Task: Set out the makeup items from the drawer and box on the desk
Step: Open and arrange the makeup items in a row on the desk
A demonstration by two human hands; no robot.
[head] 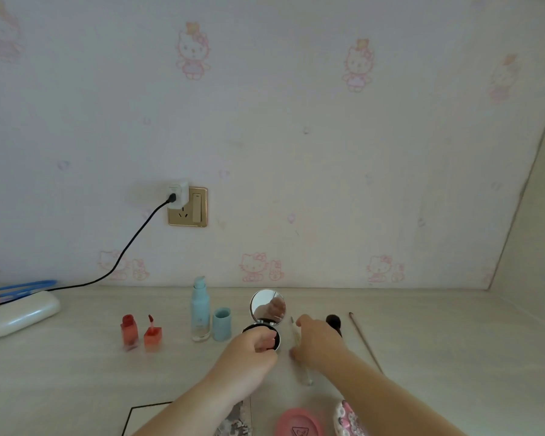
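Observation:
A round black compact [276,335] stands open on the desk [76,372], its mirror lid [267,307] upright. My left hand [249,354] grips the compact's base. My right hand [318,343] holds a thin pale pen-like tube [295,336] lying just right of the compact. To the left stand two red lip tints [129,332], one with its wand up [152,335], a tall light-blue pump bottle [200,309] and its blue cap [222,324]. A dark brush [333,322] and a thin brown stick [364,339] lie to the right.
A pink round case [299,423] and a patterned pouch [346,418] sit at the near edge, beside a black-edged box [145,416]. A white power bank [22,314] with a black cable [132,240] to the wall socket [188,207] lies far left.

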